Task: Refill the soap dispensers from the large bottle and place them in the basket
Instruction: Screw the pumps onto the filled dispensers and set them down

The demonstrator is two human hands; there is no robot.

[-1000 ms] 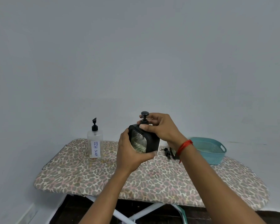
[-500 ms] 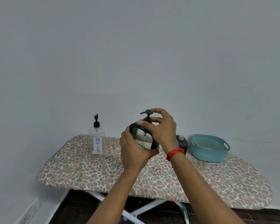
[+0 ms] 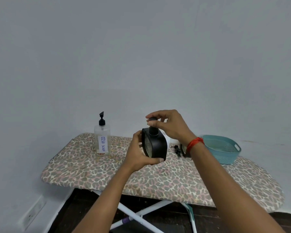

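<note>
I hold a black square soap dispenser [image 3: 156, 147] in the air above the ironing board [image 3: 158, 175]. My left hand [image 3: 139, 155] grips its body from the left and below. My right hand [image 3: 168, 125] pinches the black pump head [image 3: 152, 120] on top. A tall clear bottle labelled DISH SOAP [image 3: 102, 140], with a black pump, stands upright at the board's back left. The teal basket [image 3: 222, 148] sits at the back right. A second dark dispenser lies mostly hidden behind my right wrist.
A loose black pump part [image 3: 177, 148] lies on the board just right of the held dispenser. The leopard-print board stands against a plain wall, on white crossed legs [image 3: 141, 214]. A wall socket [image 3: 32, 214] is low at the left.
The dispenser has tilted upright and its pump has turned under my right fingers. My right hand has shifted on the pump head; the view dropped slightly.
</note>
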